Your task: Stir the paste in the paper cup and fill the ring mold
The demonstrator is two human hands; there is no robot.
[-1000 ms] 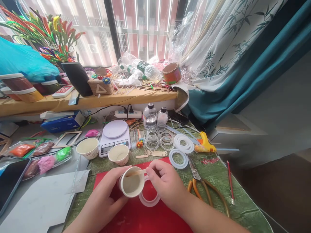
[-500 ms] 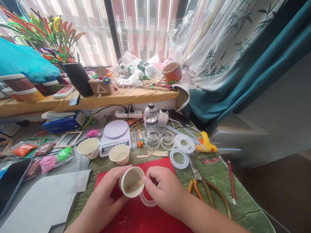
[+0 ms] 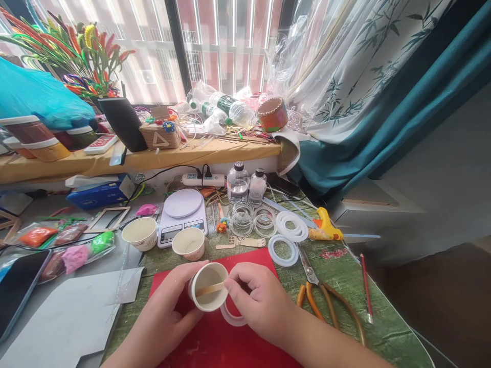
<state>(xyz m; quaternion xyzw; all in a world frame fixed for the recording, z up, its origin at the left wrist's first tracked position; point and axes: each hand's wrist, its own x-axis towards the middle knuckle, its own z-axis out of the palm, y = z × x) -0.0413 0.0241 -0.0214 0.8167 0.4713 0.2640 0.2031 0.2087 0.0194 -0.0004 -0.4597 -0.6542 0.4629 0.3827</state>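
My left hand [image 3: 171, 301] is wrapped round a small paper cup [image 3: 208, 306], its mouth tilted toward me. Between the thumb and fingers of my right hand [image 3: 261, 301] is a flat wooden stick [image 3: 210, 289], whose far end reaches into the cup. What the cup contains is hard to make out. Beneath both hands lies a red sheet [image 3: 230, 347]. A translucent ring-shaped mold [image 3: 232, 318] rests on it, partly covered by the cup and my right hand. Two more paper cups, one nearer [image 3: 188, 245] and one farther left [image 3: 140, 234], stand beyond my left hand.
A white kitchen scale [image 3: 183, 205] stands behind the cups. Two clear bottles [image 3: 238, 186] are at the back. Ring molds [image 3: 283, 251], scissors [image 3: 309, 268], a yellow glue gun [image 3: 326, 225] and a pencil [image 3: 366, 286] lie to the right. A phone [image 3: 21, 291] lies far left.
The wooden stick has swung within the cup and more of its length now shows across the opening. My right hand has shifted only slightly; my left hand and the cup hold almost still.
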